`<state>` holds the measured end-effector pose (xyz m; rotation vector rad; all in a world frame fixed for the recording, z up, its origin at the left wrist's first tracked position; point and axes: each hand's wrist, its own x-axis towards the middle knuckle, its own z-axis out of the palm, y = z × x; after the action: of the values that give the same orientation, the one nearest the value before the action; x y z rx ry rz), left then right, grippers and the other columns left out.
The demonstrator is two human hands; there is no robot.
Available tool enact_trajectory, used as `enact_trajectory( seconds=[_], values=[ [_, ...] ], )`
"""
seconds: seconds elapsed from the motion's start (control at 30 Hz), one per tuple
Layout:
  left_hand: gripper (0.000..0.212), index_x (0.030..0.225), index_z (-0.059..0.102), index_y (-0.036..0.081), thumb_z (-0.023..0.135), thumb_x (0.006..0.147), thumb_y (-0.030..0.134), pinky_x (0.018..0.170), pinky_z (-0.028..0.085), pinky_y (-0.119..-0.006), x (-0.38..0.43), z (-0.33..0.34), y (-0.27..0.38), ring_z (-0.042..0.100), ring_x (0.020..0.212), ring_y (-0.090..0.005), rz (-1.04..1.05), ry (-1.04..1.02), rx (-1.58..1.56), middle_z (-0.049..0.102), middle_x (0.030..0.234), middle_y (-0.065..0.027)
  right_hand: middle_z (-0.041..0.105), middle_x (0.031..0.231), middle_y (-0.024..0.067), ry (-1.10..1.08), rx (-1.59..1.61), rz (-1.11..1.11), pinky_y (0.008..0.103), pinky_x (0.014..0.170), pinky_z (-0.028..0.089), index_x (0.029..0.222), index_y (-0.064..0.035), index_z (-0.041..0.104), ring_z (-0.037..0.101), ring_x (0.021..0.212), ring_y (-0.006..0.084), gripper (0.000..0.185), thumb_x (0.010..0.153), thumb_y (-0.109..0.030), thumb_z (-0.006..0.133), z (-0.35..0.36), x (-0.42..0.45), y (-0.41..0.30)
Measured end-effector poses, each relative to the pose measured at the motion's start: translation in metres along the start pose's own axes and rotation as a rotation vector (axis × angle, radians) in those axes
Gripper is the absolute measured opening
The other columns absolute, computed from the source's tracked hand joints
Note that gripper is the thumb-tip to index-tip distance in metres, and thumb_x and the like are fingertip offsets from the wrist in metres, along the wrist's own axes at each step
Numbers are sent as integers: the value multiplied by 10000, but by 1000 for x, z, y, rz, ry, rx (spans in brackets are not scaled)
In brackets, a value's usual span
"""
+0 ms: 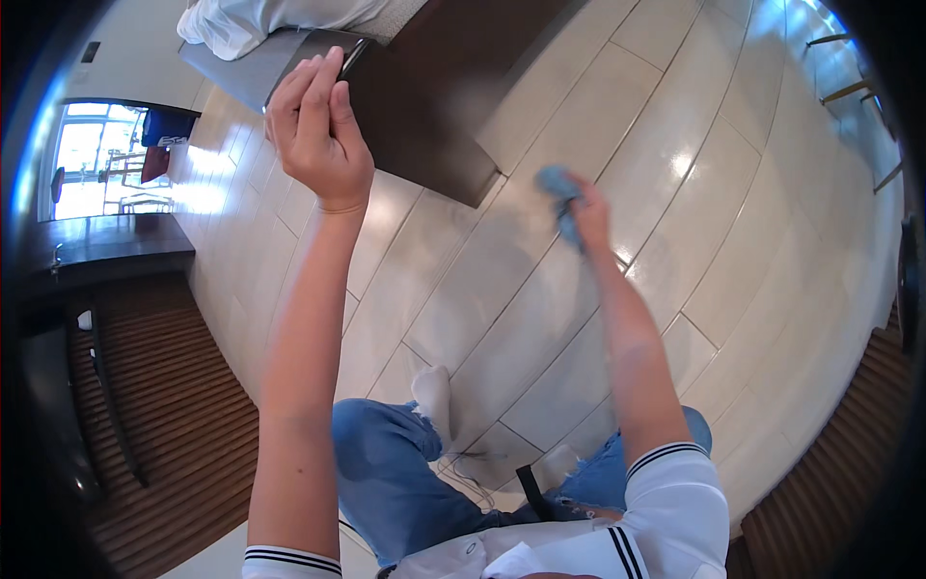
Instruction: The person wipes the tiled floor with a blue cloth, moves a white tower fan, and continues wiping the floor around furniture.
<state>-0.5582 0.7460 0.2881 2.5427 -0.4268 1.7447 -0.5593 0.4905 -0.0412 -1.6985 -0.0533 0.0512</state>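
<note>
My right hand (593,215) grips a bunched blue-grey cloth (559,184) low over the pale floor tiles (521,268); hand and cloth are blurred. The raised left hand (318,137) has its palm side towards me and its fingers partly curled. Beside its fingertips shows the shiny edge of a thin dark object (354,58), mostly hidden by the hand. Whether the fingers hold that object, I cannot tell. Behind this hand stands a dark brown furniture base (427,108), whose lower corner meets the floor left of the cloth.
White fabric (246,25) lies over grey furniture at the top left. Brown slatted wood (173,391) runs along the left, and more slats (832,441) stand at right. Thin cables (470,474) lie by my socked feet. Chair legs (846,90) show at the upper right.
</note>
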Motion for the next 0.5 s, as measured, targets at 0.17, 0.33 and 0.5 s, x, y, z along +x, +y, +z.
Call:
enact_trajectory(
  seconds=[0.17,0.33,0.5],
  values=[
    [241,1141,696,31,582,931,61,954,467,-369,14,-15,-6,640,1072,-275,22,-83,-106,686,1129,-115,643,1231,105,-611,-83,-146,353,1032,441,1173,-124,678,586,1169,293,544,670,-5,510,113,-131,-3],
    [495,1353,538,42,591,870,140,1091,355,-392,51,-44,-40,498,1289,-332,105,-635,-400,555,1360,-154,668,1181,109,-561,188,216,324,974,485,1163,-99,683,628,1102,236,520,692,51,520,119,-200,-15],
    [682,1496,320,63,543,879,249,1175,200,-406,75,-42,-46,272,1445,-332,181,-955,-418,326,1547,-151,660,1137,123,214,842,538,351,831,560,1291,-71,583,663,984,256,563,744,61,571,13,-185,9]
  ],
)
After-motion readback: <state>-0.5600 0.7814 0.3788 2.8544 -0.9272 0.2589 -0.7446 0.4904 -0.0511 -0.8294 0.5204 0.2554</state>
